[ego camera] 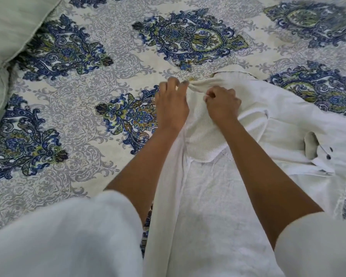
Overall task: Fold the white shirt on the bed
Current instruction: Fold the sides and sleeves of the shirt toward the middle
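both hands pinching white shirt sleeve, patterned bedspread beneath

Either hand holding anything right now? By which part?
Both hold the white shirt: the left hand pinches a bunched bit at its far edge, the right hand clutches the cloth just beside it. Sleeve or hem: cannot tell.

A home bedroom: patterned bedspread and pale pillow.
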